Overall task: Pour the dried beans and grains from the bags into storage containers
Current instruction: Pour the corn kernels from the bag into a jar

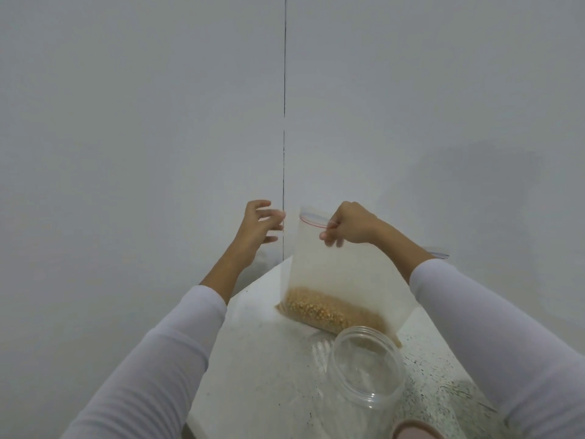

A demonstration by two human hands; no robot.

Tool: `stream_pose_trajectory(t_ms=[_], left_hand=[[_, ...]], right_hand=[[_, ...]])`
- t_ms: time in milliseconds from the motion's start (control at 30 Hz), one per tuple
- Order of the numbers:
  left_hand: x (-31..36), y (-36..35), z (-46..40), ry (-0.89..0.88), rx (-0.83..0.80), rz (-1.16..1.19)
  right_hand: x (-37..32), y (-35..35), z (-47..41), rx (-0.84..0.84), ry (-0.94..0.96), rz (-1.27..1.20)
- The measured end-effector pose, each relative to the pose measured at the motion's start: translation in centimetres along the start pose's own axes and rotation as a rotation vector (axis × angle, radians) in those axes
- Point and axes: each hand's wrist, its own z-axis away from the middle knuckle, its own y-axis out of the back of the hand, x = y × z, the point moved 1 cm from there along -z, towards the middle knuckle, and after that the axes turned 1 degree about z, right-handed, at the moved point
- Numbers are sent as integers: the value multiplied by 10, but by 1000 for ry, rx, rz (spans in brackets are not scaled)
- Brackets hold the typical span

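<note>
the right hand [349,224] is pinching the zip-lock bag [340,274] at the right end of its red seal strip, holding it upright with its bottom resting on the speckled countertop [269,359] near the far corner, the yellow grains [329,308] settled low inside. the left hand [256,228] is hovering just beside the bag's top left corner, fingers spread and holding nothing. to do this step well, it is probably best to take that free corner, peel the seal apart evenly while keeping the bag upright, then tip one corner over the clear plastic jar [364,369] standing lidless just in front.
</note>
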Motion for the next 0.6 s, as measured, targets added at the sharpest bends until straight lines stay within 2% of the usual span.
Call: stream_pose_trajectory(t_ms=[133,267,400,500,600], left_hand=[[-43,11,19,98,46,57],[-68,7,35,162,-35,93],[-81,2,39,249,-63,414],[-71,-8,39,187,-225,670],[-57,-22,38,142,-172,871]], right_hand=[[-5,23,9,117,9,-72],[-21,55,19,260,58,-127],[-43,76,23,403,69,-270],[-59,84,24,461,87,-427],[-70,83,25,501,99,-524]])
